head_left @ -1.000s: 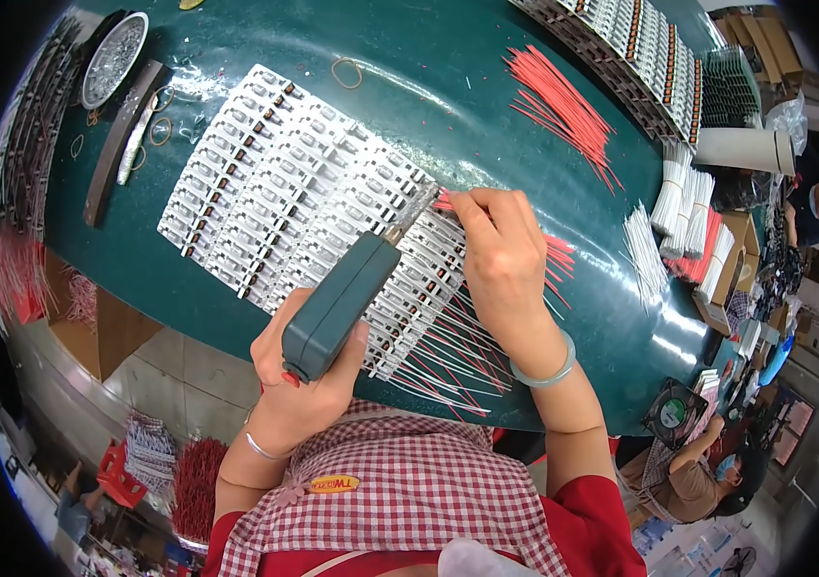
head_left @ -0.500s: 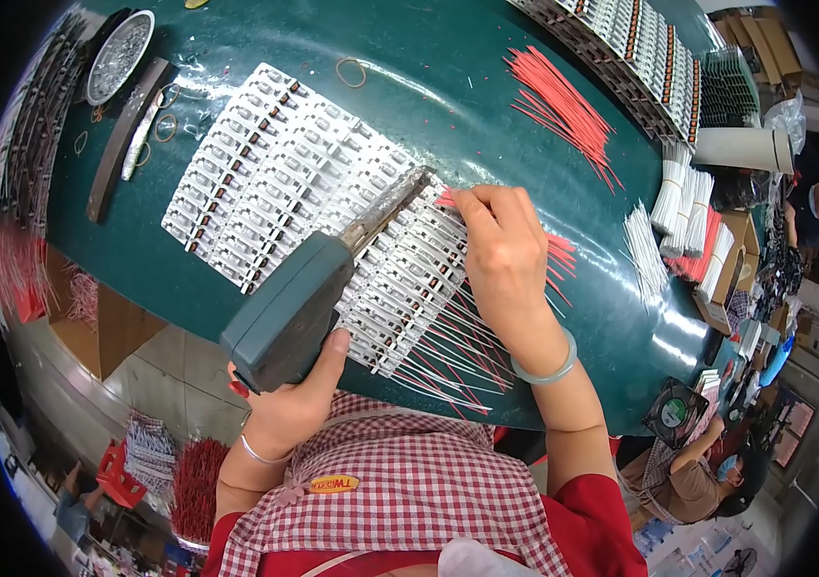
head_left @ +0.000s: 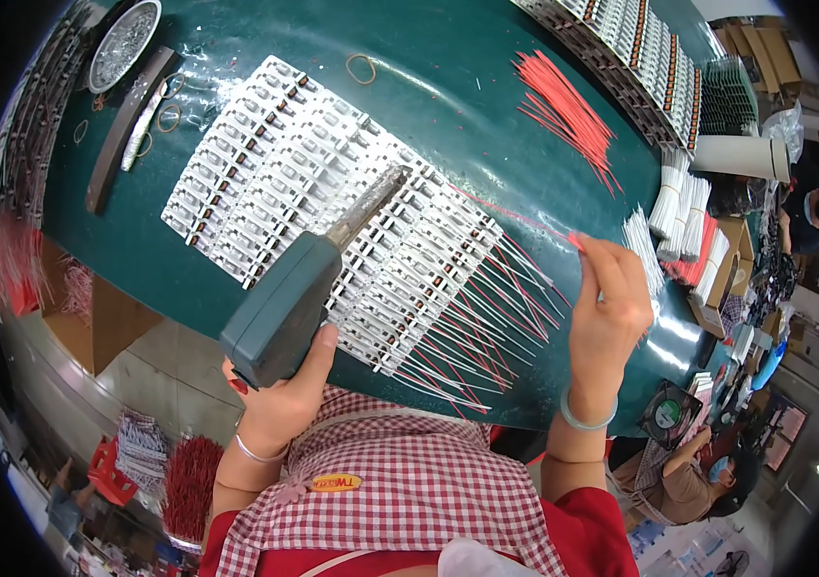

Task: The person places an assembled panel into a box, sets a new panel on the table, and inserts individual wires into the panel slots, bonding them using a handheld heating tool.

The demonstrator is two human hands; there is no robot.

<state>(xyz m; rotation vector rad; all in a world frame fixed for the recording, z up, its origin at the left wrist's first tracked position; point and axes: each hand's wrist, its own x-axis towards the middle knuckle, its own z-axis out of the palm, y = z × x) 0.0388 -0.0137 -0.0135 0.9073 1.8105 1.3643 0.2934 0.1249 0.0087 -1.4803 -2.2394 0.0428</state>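
Observation:
My left hand (head_left: 284, 409) is wrapped round the grip of a dark green soldering gun (head_left: 279, 313). Its metal barrel slants up over rows of white plastic parts (head_left: 299, 144), the tip above the right-hand block; whether it touches is hard to tell. Right of the rows, my right hand (head_left: 611, 303) pinches red wire between thumb and fingertips. One thin red wire (head_left: 510, 214) runs from there back to the far edge of the right-hand block. White and red wires (head_left: 472, 332) fan out from that block's near right side.
Loose red wires (head_left: 568, 111) lie at the far right, with white wire bundles (head_left: 674, 202) nearer. Stacked white parts (head_left: 621, 58) stand behind. At far left are a dish (head_left: 126, 43), a dark bar (head_left: 121, 144) and rubber bands. A co-worker (head_left: 688, 481) sits at lower right.
My right hand has moved right and nearer, away from the block's far edge, with red wire in its fingers. The soldering gun's tip has shifted slightly left.

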